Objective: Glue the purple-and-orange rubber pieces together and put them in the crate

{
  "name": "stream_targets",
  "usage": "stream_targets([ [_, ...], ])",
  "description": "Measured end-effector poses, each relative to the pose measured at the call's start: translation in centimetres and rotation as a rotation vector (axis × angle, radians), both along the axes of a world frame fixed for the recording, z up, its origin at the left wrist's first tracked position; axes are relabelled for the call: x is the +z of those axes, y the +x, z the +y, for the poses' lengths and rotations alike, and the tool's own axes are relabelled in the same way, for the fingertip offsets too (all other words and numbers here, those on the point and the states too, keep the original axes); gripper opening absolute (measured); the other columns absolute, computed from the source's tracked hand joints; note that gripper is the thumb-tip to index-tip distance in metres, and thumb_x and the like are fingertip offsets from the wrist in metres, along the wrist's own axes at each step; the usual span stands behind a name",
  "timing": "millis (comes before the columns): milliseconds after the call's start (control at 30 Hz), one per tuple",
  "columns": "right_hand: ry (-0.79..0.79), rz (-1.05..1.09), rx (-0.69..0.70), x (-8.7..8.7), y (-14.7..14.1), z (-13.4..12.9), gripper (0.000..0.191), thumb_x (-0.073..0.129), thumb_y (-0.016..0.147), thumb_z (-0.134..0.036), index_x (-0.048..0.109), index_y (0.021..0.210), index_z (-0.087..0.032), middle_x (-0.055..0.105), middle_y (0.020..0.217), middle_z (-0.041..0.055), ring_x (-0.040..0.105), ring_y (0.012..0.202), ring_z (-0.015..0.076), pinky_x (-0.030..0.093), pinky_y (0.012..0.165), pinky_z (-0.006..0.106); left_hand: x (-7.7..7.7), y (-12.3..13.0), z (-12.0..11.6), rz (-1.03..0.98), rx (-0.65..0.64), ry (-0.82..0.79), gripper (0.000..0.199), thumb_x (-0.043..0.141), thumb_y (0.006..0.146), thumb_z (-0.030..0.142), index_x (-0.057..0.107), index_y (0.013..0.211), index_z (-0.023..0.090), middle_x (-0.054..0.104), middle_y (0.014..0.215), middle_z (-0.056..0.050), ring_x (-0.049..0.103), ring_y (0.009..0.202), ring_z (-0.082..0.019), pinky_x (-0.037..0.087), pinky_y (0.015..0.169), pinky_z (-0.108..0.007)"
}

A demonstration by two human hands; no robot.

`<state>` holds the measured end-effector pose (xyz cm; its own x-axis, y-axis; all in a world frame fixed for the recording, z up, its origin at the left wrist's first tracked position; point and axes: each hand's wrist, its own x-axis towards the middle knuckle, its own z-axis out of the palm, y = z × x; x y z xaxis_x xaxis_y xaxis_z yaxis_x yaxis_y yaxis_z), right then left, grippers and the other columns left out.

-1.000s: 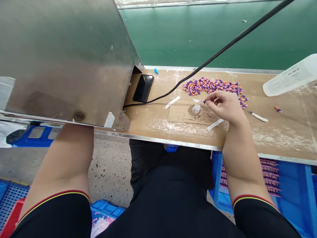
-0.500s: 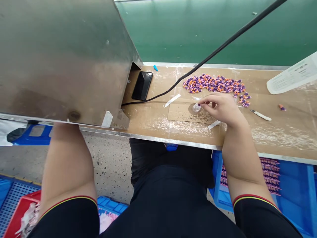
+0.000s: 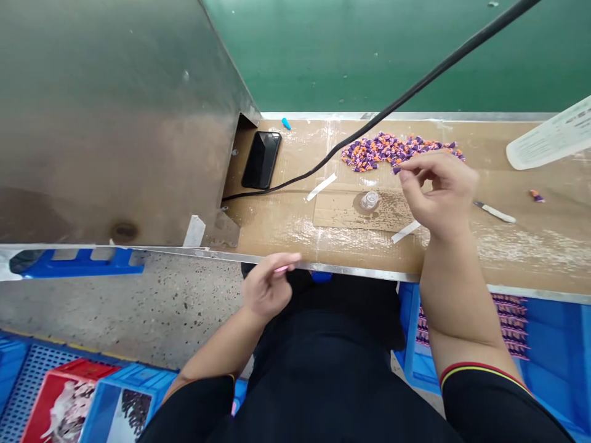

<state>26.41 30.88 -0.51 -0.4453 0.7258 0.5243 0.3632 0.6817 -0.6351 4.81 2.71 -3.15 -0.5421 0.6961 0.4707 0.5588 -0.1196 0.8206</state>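
My left hand (image 3: 268,288) is just in front of the bench edge, thumb and finger closed on a small pink piece (image 3: 281,269). Over the bench, my right hand (image 3: 441,191) pinches a small purple piece (image 3: 397,170) at its fingertips. Behind that hand lies a pile of purple-and-orange pieces (image 3: 369,154), partly covered by it. A small clear cup (image 3: 370,200) stands on a wet-looking cardboard sheet (image 3: 335,209), left of my right hand and apart from it.
A metal housing (image 3: 115,123) fills the left side, near a phone (image 3: 261,160). A black cable (image 3: 392,111) crosses above the bench. Right lie a white-handled knife (image 3: 496,213), a single piece (image 3: 537,195) and a translucent container (image 3: 549,144). Blue bins (image 3: 554,332) sit below.
My left hand has come out from under the metal housing and now holds a pink piece by the bench edge. My right hand has moved from the clear cup up and right with its purple piece.
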Motion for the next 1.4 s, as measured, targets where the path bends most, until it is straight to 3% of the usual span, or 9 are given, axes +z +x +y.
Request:
stream_targets([
  [67,-0.002,0.043,0.022,0.2,0.1,-0.2,0.017,0.066,0.108,-0.04,0.082,0.11,-0.034,0.08,0.103,0.0075,0.078,0.095,0.0274,0.065,0.077,0.045,-0.1,1.2,2.5,0.023,-0.24,0.116,0.012,0.067,0.113,0.03,0.078,0.114,0.025,0.089,0.097,-0.004,0.081,0.07,-0.014,0.067,0.064,-0.025],
  [133,-0.039,-0.013,0.107,0.6,0.2,-0.3,0.013,0.072,0.105,-0.038,0.083,0.102,-0.033,0.08,0.092,0.0048,0.076,0.082,0.0242,0.064,0.072,0.043,0.8,1.3,5.6,-0.05,-0.367,0.117,0.011,0.074,0.11,0.025,0.083,0.116,0.026,0.089,0.096,-0.003,0.085,0.076,-0.015,0.07,0.069,-0.023],
  [200,-0.086,-0.06,0.121,0.7,0.2,-0.2,0.01,0.076,0.101,-0.034,0.083,0.096,-0.031,0.081,0.087,0.0033,0.073,0.074,0.0217,0.063,0.069,0.041,1.8,0.8,8.9,-0.232,-0.439,0.04,0.012,0.079,0.108,0.032,0.088,0.112,0.025,0.088,0.09,-0.003,0.084,0.074,-0.014,0.07,0.07,-0.024],
  [300,-0.114,0.063,-0.019,0.2,-0.3,-0.1,0.008,0.076,0.1,-0.033,0.081,0.098,-0.028,0.082,0.093,0.0046,0.076,0.079,0.022,0.065,0.069,0.039,2.7,-0.1,13.1,-0.588,-0.535,-0.113,0.032,0.09,0.099,0.052,0.091,0.108,0.022,0.088,0.091,-0.007,0.084,0.077,-0.016,0.072,0.072,-0.026],
  [467,-0.217,0.354,0.052,-1.2,-2.2,-1.1,0.005,0.08,0.1,-0.031,0.078,0.102,-0.026,0.08,0.093,0.0019,0.08,0.08,0.0192,0.068,0.067,0.033,1.8,-0.7,17.4,-0.852,-0.565,-0.25,0.055,0.102,0.079,0.065,0.091,0.106,0.018,0.089,0.102,-0.012,0.087,0.089,-0.02,0.074,0.085,-0.03],
  [667,-0.319,0.431,0.171,-1.4,-3.9,-3.0,0.006,0.076,0.108,-0.026,0.081,0.109,-0.027,0.082,0.099,0.0016,0.08,0.072,0.016,0.069,0.063,0.03,0.2,-0.1,18.0,-0.898,-0.48,-0.183,0.052,0.105,0.08,0.056,0.089,0.113,0.018,0.09,0.102,-0.011,0.089,0.091,-0.022,0.075,0.086,-0.031],
  [900,-0.307,0.404,0.172,-1.6,-4.5,-4.0,0.009,0.074,0.111,-0.028,0.083,0.112,-0.027,0.083,0.103,0.0031,0.081,0.074,0.0162,0.07,0.067,0.03,0.3,0.3,17.3,-0.947,-0.43,-0.116,0.044,0.106,0.079,0.053,0.091,0.104,0.02,0.09,0.107,-0.01,0.089,0.099,-0.022,0.076,0.095,-0.034],
  [1100,-0.204,0.296,0.186,-1.6,-4.2,-4.0,0.015,0.074,0.11,-0.023,0.086,0.116,-0.029,0.085,0.102,0.0029,0.082,0.081,0.0175,0.069,0.071,0.031,0.3,-0.1,17.4,-1.132,-0.489,-0.238,0.052,0.112,0.069,0.051,0.088,0.098,0.016,0.089,0.1,-0.01,0.088,0.087,-0.019,0.075,0.092,-0.031],
  [1400,0.058,0.194,0.07,-2.0,-5.0,-4.1,0.007,0.083,0.101,-0.028,0.086,0.107,-0.032,0.09,0.101,0.0033,0.086,0.087,0.0238,0.073,0.074,0.039,1.4,0.5,17.0,-1.269,-0.411,-0.194,0.054,0.116,0.059,0.049,0.086,0.089,0.015,0.088,0.096,-0.007,0.087,0.091,-0.018,0.074,0.096,-0.029],
])
